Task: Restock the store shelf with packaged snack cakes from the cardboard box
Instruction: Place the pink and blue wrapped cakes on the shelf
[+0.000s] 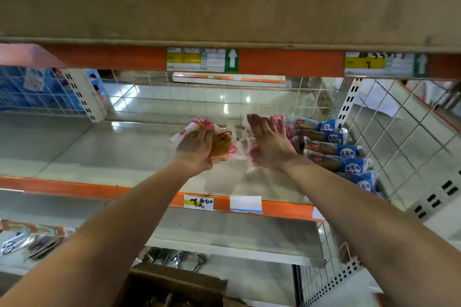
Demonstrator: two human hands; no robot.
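The left hand (195,148) is curled round a pink-and-white plastic-wrapped snack cake (222,144), holding it by its near-left end just above the white metal shelf (99,147), so the packet can probably be slid rightward into line. The right hand (268,143) grips nothing: its fingers are straight and together, the palm pressed flat against the left face of a short row of pink packets (277,120) standing on edge. This looks like bracing, so that the row does not topple into the gap meant for the new one. Just right of these, a longer row of blue packets (334,151) leans in overlapping order, running from far to near along the white wire side panel (411,137), which props that end. Most of the shelf to the left is bare, so by my reckoning the restocking is at an early stage. The brown cardboard box (174,284) sits open below, near the person, within easy reach for the next packet; its contents are too dark to make out.
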